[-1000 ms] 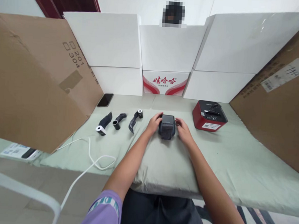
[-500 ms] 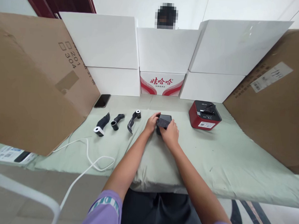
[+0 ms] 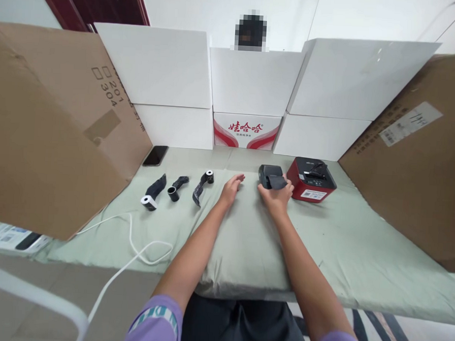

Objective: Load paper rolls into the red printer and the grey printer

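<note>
Black device [image 3: 270, 174] on the bench [image 3: 345, 258], just left of the red box [image 3: 311, 183]. Right grip [image 3: 278, 200] is closed on it, thumb one side, fingers the other. Left grip [image 3: 231, 191] is farther left of the red box, fingers loosely extended. Three rolls [image 3: 173, 193] lie well left of the red box.

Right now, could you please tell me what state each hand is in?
Left hand: open, holding nothing.
Right hand: closed around the black device.
</note>
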Tool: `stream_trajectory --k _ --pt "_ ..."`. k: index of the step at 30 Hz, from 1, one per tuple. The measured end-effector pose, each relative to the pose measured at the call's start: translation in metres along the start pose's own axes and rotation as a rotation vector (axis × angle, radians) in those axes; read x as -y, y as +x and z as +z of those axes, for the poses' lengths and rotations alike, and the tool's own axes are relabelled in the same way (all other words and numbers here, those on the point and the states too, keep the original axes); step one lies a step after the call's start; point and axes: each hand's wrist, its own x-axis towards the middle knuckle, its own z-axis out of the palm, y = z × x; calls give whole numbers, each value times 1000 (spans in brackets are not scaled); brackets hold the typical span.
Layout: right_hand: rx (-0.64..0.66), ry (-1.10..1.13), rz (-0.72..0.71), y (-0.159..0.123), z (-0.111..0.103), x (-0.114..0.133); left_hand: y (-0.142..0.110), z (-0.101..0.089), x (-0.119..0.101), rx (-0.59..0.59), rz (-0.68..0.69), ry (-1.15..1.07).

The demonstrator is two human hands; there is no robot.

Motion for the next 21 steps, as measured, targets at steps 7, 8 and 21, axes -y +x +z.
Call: stream_trajectory --k 7,8,21 --pt "-23 21 74 26 30 -12 -1 0 -2 6 -11 7" --pt "-25 38 81 25 33 -13 -1 0 -1 7 -8 7" --pt "-319 370 -131 19 -90 -116 -20 29 -38 -108 291 52"
